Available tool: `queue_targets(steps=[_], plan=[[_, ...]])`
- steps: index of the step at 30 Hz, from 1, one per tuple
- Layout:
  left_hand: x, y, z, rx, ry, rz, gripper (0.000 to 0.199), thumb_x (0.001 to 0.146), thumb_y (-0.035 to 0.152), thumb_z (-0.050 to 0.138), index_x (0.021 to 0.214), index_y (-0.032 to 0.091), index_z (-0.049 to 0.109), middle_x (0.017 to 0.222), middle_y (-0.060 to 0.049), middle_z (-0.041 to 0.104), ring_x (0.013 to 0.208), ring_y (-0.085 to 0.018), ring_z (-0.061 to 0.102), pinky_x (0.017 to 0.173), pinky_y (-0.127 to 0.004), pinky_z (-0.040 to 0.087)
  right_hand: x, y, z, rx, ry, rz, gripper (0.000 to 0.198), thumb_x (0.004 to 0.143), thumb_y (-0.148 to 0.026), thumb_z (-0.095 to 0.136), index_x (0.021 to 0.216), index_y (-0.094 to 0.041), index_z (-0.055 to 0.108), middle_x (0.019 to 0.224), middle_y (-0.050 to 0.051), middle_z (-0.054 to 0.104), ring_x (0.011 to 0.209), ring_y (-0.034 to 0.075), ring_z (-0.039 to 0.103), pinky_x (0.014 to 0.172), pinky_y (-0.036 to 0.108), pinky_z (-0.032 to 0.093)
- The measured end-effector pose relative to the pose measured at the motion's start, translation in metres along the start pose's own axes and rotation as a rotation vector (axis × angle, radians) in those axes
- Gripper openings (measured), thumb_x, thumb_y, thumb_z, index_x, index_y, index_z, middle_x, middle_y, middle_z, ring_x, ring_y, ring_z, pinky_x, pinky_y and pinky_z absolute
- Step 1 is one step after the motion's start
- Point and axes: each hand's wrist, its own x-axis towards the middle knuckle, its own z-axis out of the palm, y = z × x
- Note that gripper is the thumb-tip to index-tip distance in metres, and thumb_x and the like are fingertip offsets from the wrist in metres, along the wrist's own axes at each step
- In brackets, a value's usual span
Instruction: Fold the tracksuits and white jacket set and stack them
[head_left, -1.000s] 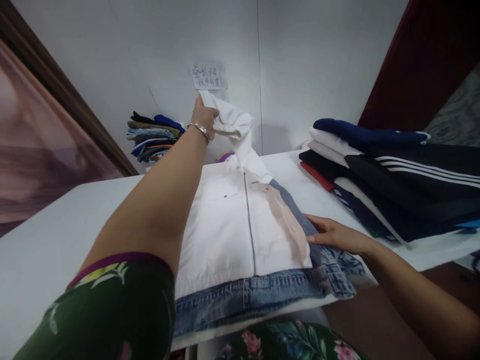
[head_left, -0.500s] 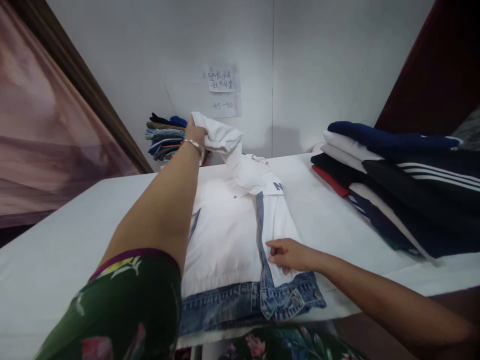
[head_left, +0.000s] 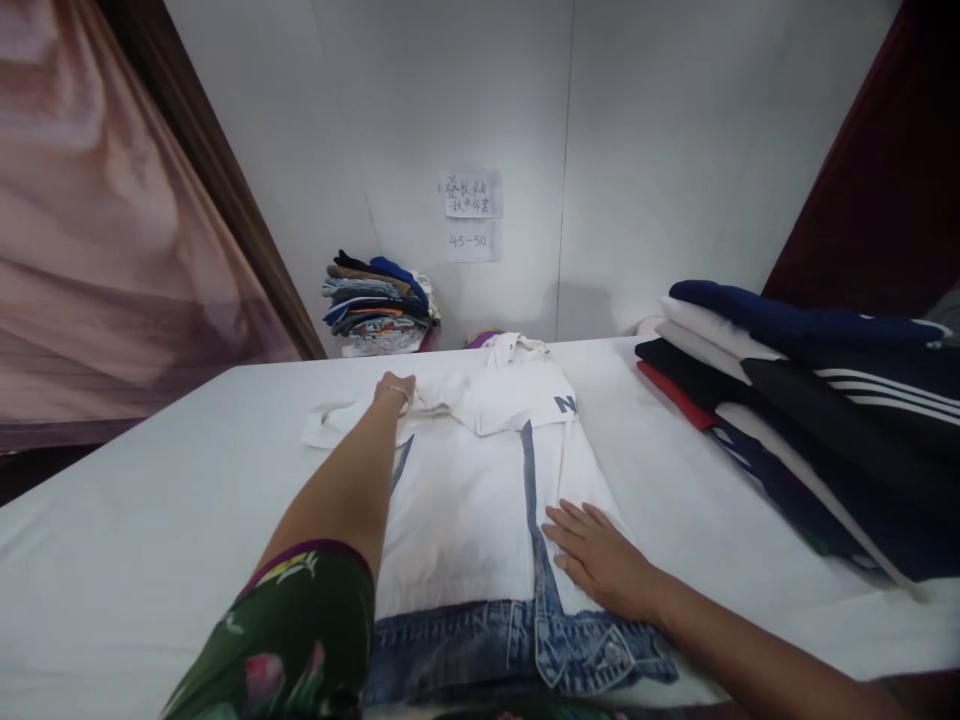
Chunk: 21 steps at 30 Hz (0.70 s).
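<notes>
Head view: the left hand (head_left: 395, 388) clasps a white sleeve (head_left: 444, 392); the white-and-denim garment (head_left: 465, 520) lies nearer and rightward of that grip, the right hand (head_left: 600, 560) flat on it, fingers apart.

A lower wall sheet (head_left: 473, 254) reads "45-50" (the upper sheet (head_left: 472, 194), "叠长袖 秋冬外套"), and the jacket (head_left: 465, 510) bears "N".

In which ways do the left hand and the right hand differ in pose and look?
The left hand is curled on the white sleeve, while the right hand lies flat with its fingers spread. The left hand is stretched farther out; the right hand is nearer the body. The left hand has a bracelet at its wrist; the right hand shows none. Both hands are bare.
</notes>
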Motion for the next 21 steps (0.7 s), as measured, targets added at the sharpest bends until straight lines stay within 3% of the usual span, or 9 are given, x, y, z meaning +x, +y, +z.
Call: queue_targets(steps=[2, 4, 8, 12, 14, 17, 21], plan=[[-0.012, -0.010, 0.011, 0.117, 0.014, 0.014, 0.049, 0.081, 0.027, 0.055, 0.125, 0.009, 0.045, 0.131, -0.025, 0.047, 0.126, -0.041, 0.039, 0.098, -0.057, 0.035, 0.000, 0.001, 0.001, 0.011, 0.009, 0.002, 0.049, 0.097, -0.044, 0.031, 0.142, -0.027, 0.039, 0.151, 0.003, 0.029, 0.141, 0.026, 0.019, 0.114, 0.050, 0.013], [-0.027, -0.010, 0.031, 0.180, -0.029, 0.119, 0.045, 0.083, 0.027, 0.052, 0.125, 0.012, 0.048, 0.140, -0.021, 0.041, 0.132, -0.037, 0.033, 0.106, -0.054, 0.028, -0.001, 0.001, 0.000, 0.028, 0.015, 0.010, 0.049, 0.096, -0.043, 0.033, 0.142, -0.028, 0.040, 0.151, 0.003, 0.030, 0.141, 0.027, 0.019, 0.114, 0.051, 0.012], [-0.071, 0.013, 0.088, 0.244, -0.247, 0.439, 0.037, 0.085, 0.034, 0.051, 0.120, 0.024, 0.058, 0.143, -0.005, 0.044, 0.135, -0.021, 0.034, 0.114, -0.033, 0.022, 0.000, 0.003, -0.012, 0.142, -0.014, 0.002, 0.051, 0.095, -0.048, 0.036, 0.142, -0.029, 0.040, 0.151, 0.004, 0.030, 0.141, 0.027, 0.020, 0.114, 0.053, 0.012], [-0.118, 0.035, 0.142, 0.273, -0.459, 0.756, 0.047, 0.085, 0.050, 0.050, 0.128, 0.032, 0.055, 0.149, 0.002, 0.037, 0.139, -0.020, 0.026, 0.117, -0.031, 0.012, 0.003, 0.005, -0.024, 0.112, 0.075, 0.022, 0.057, 0.093, -0.055, 0.037, 0.143, -0.027, 0.038, 0.153, 0.006, 0.024, 0.142, 0.027, 0.013, 0.114, 0.053, 0.006], [-0.130, 0.036, 0.160, 0.329, -0.535, 0.782, 0.054, 0.084, 0.054, 0.048, 0.133, 0.032, 0.050, 0.151, -0.001, 0.032, 0.141, -0.022, 0.021, 0.117, -0.036, 0.008, 0.005, 0.007, -0.021, 0.035, 0.084, 0.062, 0.059, 0.093, -0.055, 0.036, 0.143, -0.025, 0.038, 0.153, 0.008, 0.022, 0.143, 0.027, 0.012, 0.114, 0.053, 0.005], [-0.130, 0.027, 0.175, 0.409, -0.592, 0.688, 0.062, 0.086, 0.056, 0.042, 0.139, 0.025, 0.043, 0.153, -0.008, 0.027, 0.142, -0.027, 0.017, 0.116, -0.044, 0.007, 0.006, 0.011, -0.006, 0.010, 0.072, 0.111, 0.058, 0.094, -0.054, 0.034, 0.142, -0.022, 0.040, 0.152, 0.010, 0.025, 0.142, 0.027, 0.015, 0.114, 0.052, 0.006], [-0.122, 0.015, 0.182, 0.419, -0.599, 0.658, 0.065, 0.086, 0.058, 0.039, 0.141, 0.025, 0.039, 0.154, -0.007, 0.024, 0.143, -0.027, 0.014, 0.115, -0.048, 0.007, -0.002, 0.020, 0.005, 0.108, 0.241, 0.115, 0.054, 0.094, -0.053, 0.036, 0.136, -0.022, 0.049, 0.149, 0.010, 0.034, 0.141, 0.025, 0.021, 0.114, 0.052, 0.010]])
